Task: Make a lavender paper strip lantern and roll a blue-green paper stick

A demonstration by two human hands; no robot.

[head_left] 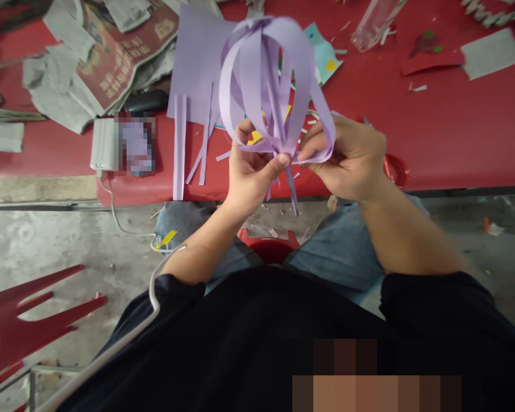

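A round cage of curved lilac paper strips (298,48) stands in front of me, with a rolled lilac paper stick (292,191) running through its middle and out below. My left hand (253,169) pinches the bottom of this paper lantern, thumb on the point where the strips meet around the stick. My right hand (354,154) is closed on the lower end of one strip at the right, beside the left thumb. Behind the lantern lies a lilac sheet (193,57). Loose lilac strips (179,149) rest on the table left of my left hand.
On the red table (455,131) are crumpled newspapers (124,63), a white power bank (104,144) with a cable, a blurred phone (137,146), a dark mouse-like object (146,102), red-handled scissors (397,170) and a clear plastic bottle (375,23). A red chair (34,309) stands at lower left.
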